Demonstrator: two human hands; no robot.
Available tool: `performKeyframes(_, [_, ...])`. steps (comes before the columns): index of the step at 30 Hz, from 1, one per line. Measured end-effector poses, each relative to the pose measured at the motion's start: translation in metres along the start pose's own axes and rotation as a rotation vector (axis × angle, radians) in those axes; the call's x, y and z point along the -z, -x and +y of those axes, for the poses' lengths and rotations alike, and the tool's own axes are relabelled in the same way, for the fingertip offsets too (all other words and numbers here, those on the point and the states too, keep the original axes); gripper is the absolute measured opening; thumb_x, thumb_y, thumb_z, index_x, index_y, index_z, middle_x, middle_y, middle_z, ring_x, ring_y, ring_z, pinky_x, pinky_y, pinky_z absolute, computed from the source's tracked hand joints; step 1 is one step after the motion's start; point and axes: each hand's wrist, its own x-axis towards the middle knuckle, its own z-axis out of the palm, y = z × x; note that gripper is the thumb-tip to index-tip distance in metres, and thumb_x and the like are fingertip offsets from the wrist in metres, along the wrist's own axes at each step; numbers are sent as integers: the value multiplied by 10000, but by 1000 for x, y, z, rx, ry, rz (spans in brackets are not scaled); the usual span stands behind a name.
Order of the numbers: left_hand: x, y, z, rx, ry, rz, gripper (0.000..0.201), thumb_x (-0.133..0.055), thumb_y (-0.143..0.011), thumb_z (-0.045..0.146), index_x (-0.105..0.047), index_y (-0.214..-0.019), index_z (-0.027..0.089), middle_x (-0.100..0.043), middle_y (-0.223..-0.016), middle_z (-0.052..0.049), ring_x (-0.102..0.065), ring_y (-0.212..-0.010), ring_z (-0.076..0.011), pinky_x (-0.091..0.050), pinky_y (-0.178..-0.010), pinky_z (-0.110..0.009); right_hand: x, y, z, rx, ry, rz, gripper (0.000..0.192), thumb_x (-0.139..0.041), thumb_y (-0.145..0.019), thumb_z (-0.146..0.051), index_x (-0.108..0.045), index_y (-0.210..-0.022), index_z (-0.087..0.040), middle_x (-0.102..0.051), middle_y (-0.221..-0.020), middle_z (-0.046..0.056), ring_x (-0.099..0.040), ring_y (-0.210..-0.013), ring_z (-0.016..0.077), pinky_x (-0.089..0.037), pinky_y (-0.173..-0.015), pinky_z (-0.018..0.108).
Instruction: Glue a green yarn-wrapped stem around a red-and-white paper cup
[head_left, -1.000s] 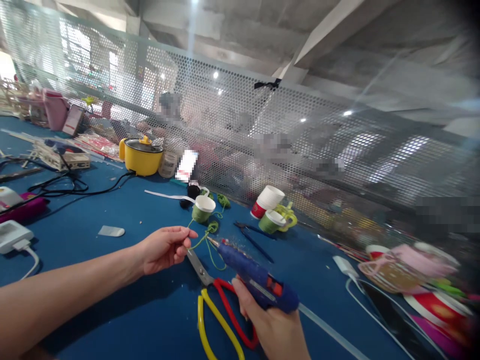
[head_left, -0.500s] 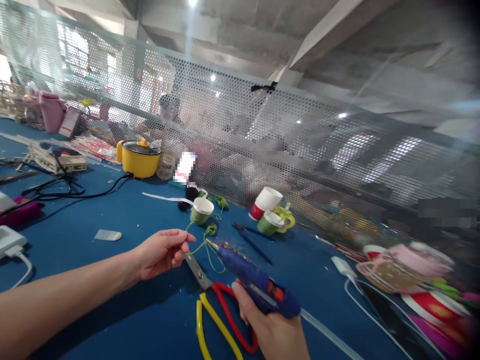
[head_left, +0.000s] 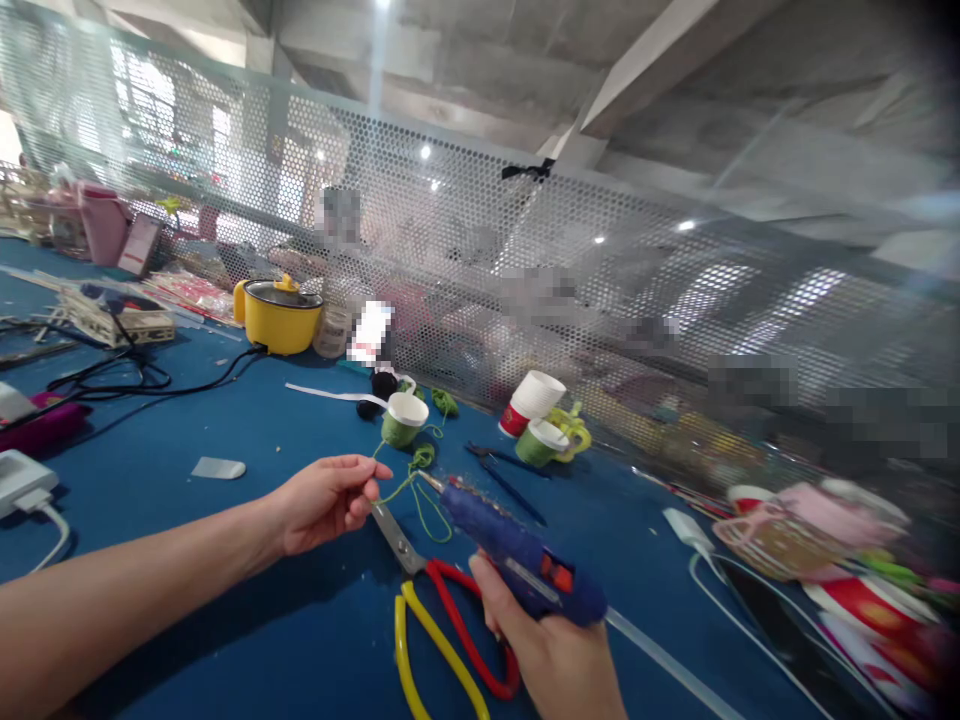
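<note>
Between the thumb and fingers of my left hand (head_left: 334,500) a strand of green yarn (head_left: 395,491) is pinched. The strand runs to a paper cup (head_left: 405,420) wrapped in green on its side, and to a small tangle of yarn (head_left: 424,457). My right hand (head_left: 551,640) grips a blue hot glue gun (head_left: 517,550), its metal nozzle pointing left, close to the yarn. From the gun's back end sticks out a clear glue stick (head_left: 667,660). Scissors (head_left: 401,545) with one red and one yellow handle lie on the table below both hands.
Behind the hands are pliers (head_left: 514,480), another green-wrapped cup (head_left: 541,442) and stacked paper cups (head_left: 534,398). A yellow electric pot (head_left: 281,318) stands back left. A perforated metal screen (head_left: 450,240) borders the blue table (head_left: 247,410). A phone (head_left: 765,610) with a white cable lies right.
The glue gun's nozzle has shifted slightly right and up, a little away from my left fingers. My left hand stays nearly still, holding the yarn.
</note>
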Motion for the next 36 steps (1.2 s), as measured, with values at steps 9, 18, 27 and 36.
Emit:
performKeyframes(9, [-1,-1,0,0,9,7,163,-421,-835,142,-563,-781,83,-485,-523,20,-403,-363,-16,-310,-362,-110,6,-4,-14,-236,-179,-74,373,-456,-773,-444,-658,-526,-252,-558,-373,8,-607,-473,188,-490,-478,242])
performKeyframes(18, [-3,1,1,12,5,13,144,-429,-824,122,-560,-775,88,-473,-524,27,-394,-364,-12,-303,-355,-103,9,-8,-18,-300,-234,-117,340,-487,-752,-444,-657,-530,-250,-530,-361,2,-586,-460,184,-469,-457,248])
performKeyframes(27, [-4,2,1,7,-39,28,173,-402,-836,125,-559,-771,90,-465,-518,26,-393,-356,-15,-297,-350,-107,10,-10,-22,-356,-284,-134,363,-508,-748,-436,-611,-467,-231,-516,-356,-10,-526,-380,148,-462,-441,241])
performKeyframes(36, [-1,1,-1,-29,-107,34,167,-423,-833,143,-567,-770,86,-482,-516,18,-398,-361,-20,-293,-358,-119,14,-11,-24,-355,-321,-128,399,-503,-744,-447,-552,-421,-219,-504,-359,-16,-502,-368,124,-459,-443,220])
